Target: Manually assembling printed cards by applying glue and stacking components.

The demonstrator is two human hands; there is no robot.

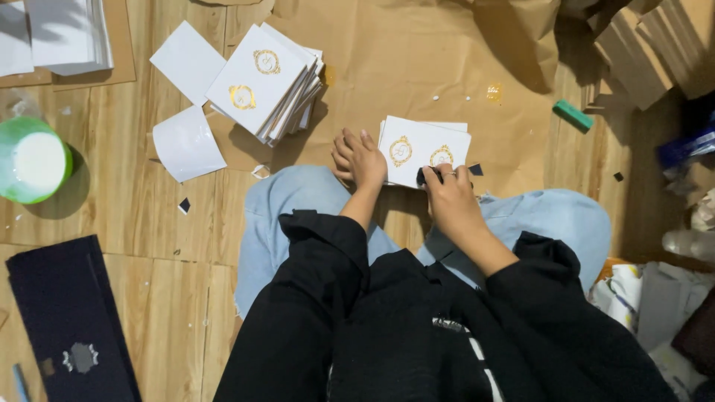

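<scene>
Head view: both hands' fingers (pixel 360 143) grasp white card (pixel 421 151), long axis running left-right.

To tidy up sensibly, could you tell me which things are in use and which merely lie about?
In use: small stack of white square cards with gold emblems, left hand, right hand.
Lying about: larger fanned pile of white cards, green round tub, dark flat box, green rectangular block.

a wooden plank floor (pixel 179 290) carries everything, with brown paper sheeting (pixel 417 67) spread across its upper part. on the paper lie a fanned stack of white cards (pixel 272 82) with gold emblems, a smaller card pile (pixel 424 149) and a green block (pixel 572 115). a green-rimmed tub (pixel 33 160) and a dark flat box (pixel 71 320) sit on the bare wood
</scene>
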